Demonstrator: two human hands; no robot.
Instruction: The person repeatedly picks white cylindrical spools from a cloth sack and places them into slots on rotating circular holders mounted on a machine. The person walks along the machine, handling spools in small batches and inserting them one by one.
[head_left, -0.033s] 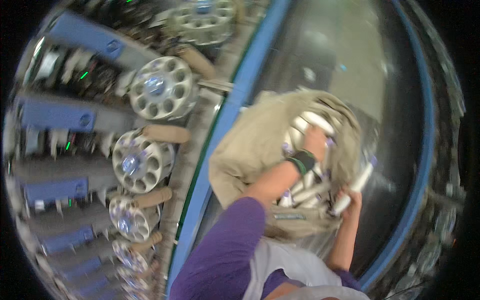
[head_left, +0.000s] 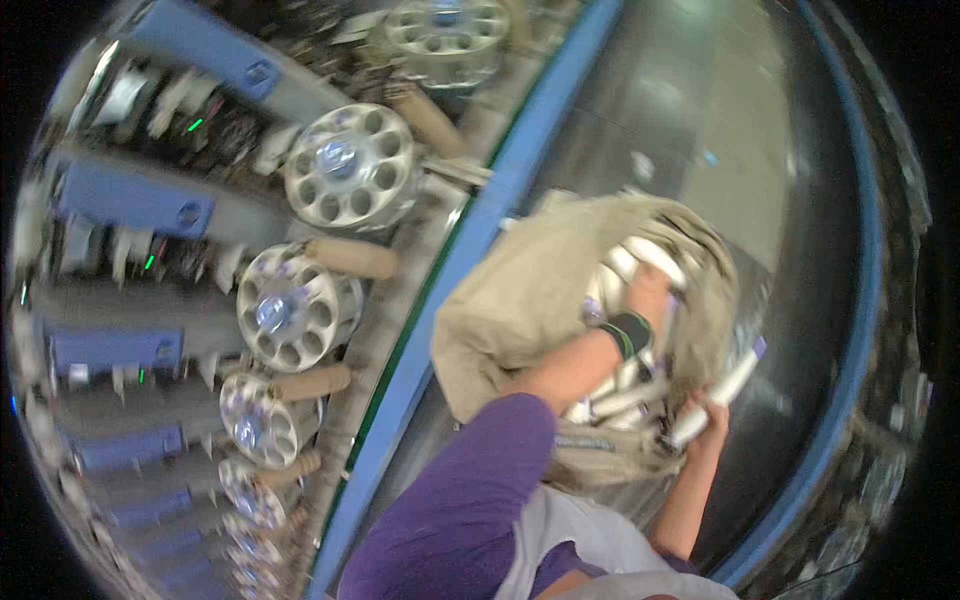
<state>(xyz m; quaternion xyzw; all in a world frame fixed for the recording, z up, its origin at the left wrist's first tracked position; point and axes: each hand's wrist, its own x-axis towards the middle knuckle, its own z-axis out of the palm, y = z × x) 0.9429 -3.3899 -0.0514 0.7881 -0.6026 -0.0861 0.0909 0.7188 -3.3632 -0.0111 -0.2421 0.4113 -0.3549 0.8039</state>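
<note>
An open beige cloth bag full of white yarn bobbins with purple tube ends stands in front of me. My left hand, with a dark band at the wrist, reaches into it and is closed on a white yarn bobbin near the far side; its fingertips are partly hidden. At the bag's right edge, my right hand is wrapped round another yarn bobbin, which slants up to the right with its purple end away from me. Motion blurs the picture somewhat.
Along the left runs a winding machine with round bobbin magazines, brown paper cones and blue housings. A blue rail separates it from the dark floor. Another blue edge curves along the right.
The whole view has shifted slightly, so the bag and both hands appear a little farther right and lower. Both hands keep much the same place at the bag.
</note>
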